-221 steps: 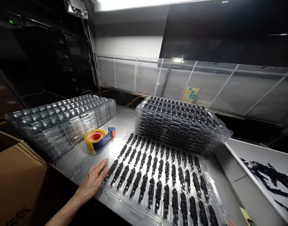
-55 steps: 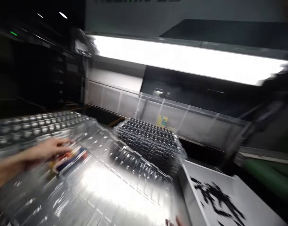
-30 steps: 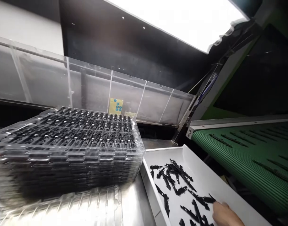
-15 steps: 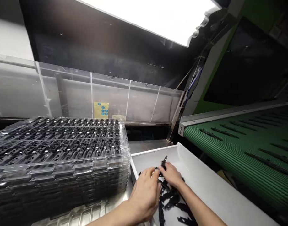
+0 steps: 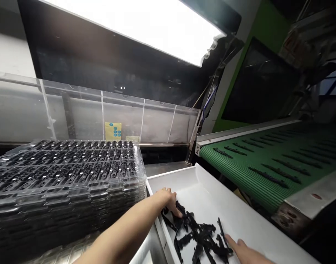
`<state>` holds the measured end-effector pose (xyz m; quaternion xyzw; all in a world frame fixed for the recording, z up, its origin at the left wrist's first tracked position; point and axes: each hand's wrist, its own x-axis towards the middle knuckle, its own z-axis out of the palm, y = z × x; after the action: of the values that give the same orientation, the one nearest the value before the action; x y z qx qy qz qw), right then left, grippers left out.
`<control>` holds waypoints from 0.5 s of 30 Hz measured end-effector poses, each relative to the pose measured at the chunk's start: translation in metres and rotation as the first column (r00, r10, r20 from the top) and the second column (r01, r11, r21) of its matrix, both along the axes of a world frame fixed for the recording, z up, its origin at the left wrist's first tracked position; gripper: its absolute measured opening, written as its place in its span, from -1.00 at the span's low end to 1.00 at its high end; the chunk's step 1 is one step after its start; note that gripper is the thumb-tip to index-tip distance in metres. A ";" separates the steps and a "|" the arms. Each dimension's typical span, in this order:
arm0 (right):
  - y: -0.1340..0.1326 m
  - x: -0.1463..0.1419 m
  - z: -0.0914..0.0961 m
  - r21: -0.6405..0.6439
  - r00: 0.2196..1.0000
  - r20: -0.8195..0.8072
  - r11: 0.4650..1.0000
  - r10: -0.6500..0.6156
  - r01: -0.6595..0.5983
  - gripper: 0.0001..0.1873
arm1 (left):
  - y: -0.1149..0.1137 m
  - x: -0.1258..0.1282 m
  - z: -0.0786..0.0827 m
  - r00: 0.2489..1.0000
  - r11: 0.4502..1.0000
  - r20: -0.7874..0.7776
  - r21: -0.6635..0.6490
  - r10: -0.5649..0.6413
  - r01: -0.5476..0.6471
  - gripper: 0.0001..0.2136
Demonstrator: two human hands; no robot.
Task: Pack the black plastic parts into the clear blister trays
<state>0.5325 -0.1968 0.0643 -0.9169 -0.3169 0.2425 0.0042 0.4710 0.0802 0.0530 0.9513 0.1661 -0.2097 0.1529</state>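
Black plastic parts point(image 5: 200, 236) lie heaped in the near end of the white tray point(image 5: 211, 187), right of the stacked clear trays point(image 5: 66, 183). Half a second ago both hands worked one piece together; now they have spread apart. Left hand point(image 5: 168, 200) curls loosely onto the heap's far edge, right hand point(image 5: 243, 249) rests flat and open beside it, holding nothing, so it looks like raking the pile.

A pile of parts point(image 5: 199, 236) lies in the bin point(image 5: 239, 216), which sits right of the tray stack point(image 5: 66, 183) on the tabletop point(image 5: 165, 168). The left hand point(image 5: 166, 200) rests on the pile's far-left end, the right hand point(image 5: 246, 253) at its near-right. The conveyor point(image 5: 269, 165) runs right of the bin, and a clear screen point(image 5: 124, 121) stands behind the stack.
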 end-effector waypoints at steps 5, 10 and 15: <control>0.009 -0.014 -0.023 -0.046 0.995 -0.025 0.995 -0.095 0.093 0.29 | 0.000 0.004 -0.005 0.994 0.997 -0.075 -0.022 -0.074 0.073 0.17; 0.063 -0.036 -0.036 0.087 0.992 -0.092 0.991 -0.091 0.099 0.46 | -0.018 -0.002 -0.010 0.989 0.993 -0.097 0.028 -0.115 0.118 0.13; 0.104 -0.060 -0.043 0.406 0.982 -0.160 0.901 -0.099 0.157 0.12 | -0.032 0.001 -0.010 0.984 0.982 -0.092 -0.127 -0.150 0.138 -0.26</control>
<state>0.4724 -0.0926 0.0208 -0.8951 -0.2993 0.2303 0.2369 0.4718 0.0480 0.0426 0.9381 0.0915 -0.2779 0.1857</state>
